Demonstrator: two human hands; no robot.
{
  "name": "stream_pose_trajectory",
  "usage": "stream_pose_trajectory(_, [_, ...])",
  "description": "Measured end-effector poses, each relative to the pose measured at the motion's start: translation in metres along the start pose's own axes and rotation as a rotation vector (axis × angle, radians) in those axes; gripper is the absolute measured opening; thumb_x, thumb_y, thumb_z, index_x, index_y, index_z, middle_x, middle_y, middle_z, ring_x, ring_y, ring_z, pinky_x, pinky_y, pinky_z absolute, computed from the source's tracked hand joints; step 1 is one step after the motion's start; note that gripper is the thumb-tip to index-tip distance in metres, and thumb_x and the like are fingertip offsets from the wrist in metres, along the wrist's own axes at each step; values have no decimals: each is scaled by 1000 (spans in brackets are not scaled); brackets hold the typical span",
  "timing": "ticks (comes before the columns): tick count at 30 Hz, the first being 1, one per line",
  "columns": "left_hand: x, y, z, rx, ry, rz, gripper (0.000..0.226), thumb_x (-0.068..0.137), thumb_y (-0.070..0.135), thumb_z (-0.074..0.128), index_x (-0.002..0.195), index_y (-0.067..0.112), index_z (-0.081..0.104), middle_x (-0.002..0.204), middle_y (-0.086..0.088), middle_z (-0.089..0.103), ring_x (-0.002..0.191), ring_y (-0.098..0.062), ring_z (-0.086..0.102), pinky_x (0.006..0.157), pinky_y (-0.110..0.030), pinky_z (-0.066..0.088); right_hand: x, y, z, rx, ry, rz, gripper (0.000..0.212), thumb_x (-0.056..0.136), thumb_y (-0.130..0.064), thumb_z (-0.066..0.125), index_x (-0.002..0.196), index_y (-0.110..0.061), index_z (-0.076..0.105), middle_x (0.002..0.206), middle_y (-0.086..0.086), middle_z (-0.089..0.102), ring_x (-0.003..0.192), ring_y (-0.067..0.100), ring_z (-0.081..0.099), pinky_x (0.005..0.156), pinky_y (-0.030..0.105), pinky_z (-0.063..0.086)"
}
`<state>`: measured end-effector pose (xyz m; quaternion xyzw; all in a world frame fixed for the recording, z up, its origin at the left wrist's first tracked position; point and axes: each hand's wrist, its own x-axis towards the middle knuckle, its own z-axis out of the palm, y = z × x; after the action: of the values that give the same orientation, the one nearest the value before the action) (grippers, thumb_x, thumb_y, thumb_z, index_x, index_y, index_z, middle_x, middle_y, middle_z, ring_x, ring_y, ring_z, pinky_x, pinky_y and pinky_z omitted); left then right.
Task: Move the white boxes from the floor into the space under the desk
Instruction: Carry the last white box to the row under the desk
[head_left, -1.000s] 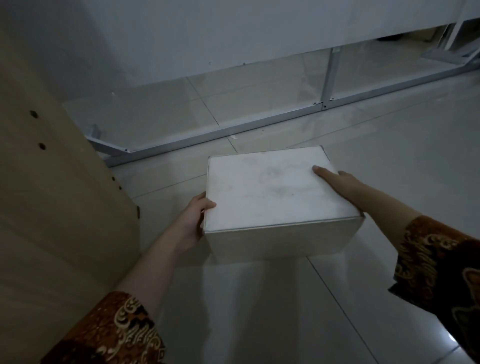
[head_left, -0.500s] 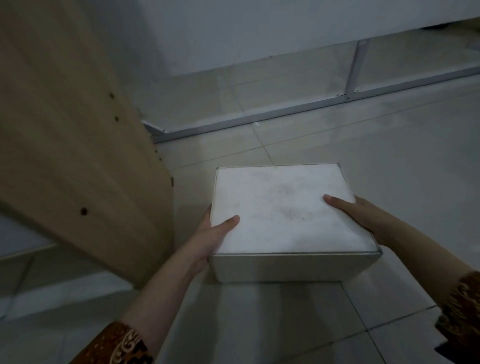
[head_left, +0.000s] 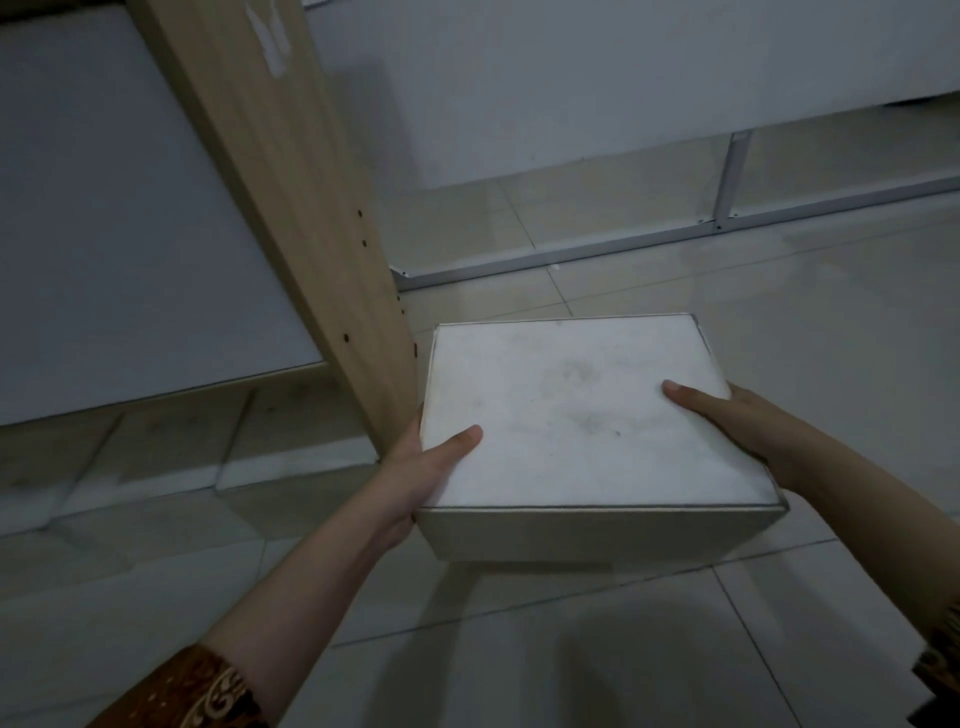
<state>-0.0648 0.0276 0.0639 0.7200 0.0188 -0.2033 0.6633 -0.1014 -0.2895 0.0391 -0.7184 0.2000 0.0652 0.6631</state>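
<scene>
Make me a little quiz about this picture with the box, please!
1. True or false: both hands hold the box.
2. Which side of the box is the wooden panel on? A. left B. right C. behind the person
3. Fill in: each thumb rests on the box's ____.

Key:
1. True. The left hand grips the left edge and the right hand the right edge.
2. A. The panel stands just left of the box, above the tiled floor.
3. Top.
</scene>
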Motion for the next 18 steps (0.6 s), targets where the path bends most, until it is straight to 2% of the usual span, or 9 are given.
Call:
stream_pose_trajectory(3, [-25, 1, -13, -27, -18, -7, 54, 89, 16, 63, 140, 14, 45, 134, -8, 61, 118, -26, 61, 106, -42, 45, -25, -5, 12, -15, 4, 1, 53, 55, -60, 71, 96, -28, 61, 76, -4, 78, 66, 17, 74, 47, 24, 56])
stream_pose_trajectory(7, [-59, -2, -38, -37, -42, 9, 53, 90, 15, 63, 139, 14, 45, 133, -8, 61, 115, -24, 63, 93, -32, 51, -60, -5, 37, -52, 23, 24, 56, 58, -60, 71, 101, -25, 62, 91, 4, 76, 79, 24, 74, 60, 31, 56])
stream_pose_trajectory(11, [-96, -9, -69, -35, -61, 3, 53, 90, 15, 63, 139, 15, 44, 132, -9, 61, 113, -25, 63, 87, -31, 53, -97, -7, 69, -71, 38, 61, 49, 70, -55, 69, 103, -20, 61, 96, 10, 74, 87, 30, 71, 68, 35, 56])
stream_pose_trajectory(15, [-122, -14, -112, -9, -56, -8, 49, 89, 17, 63, 136, 13, 48, 129, -10, 64, 106, -25, 65, 76, -26, 54, -125, -11, 111, -53, 24, 67, 45, 74, -50, 70, 103, -16, 62, 94, 9, 75, 80, 26, 73, 61, 32, 57])
stream_pose_trajectory(18, [-134, -19, -149, -2, -40, -18, 45, 89, 16, 62, 133, 11, 52, 125, -12, 65, 99, -24, 66, 76, -27, 54, -138, -14, 150, -32, 17, 63, 41, 77, -46, 69, 101, -14, 64, 87, 7, 76, 71, 22, 74, 53, 28, 57])
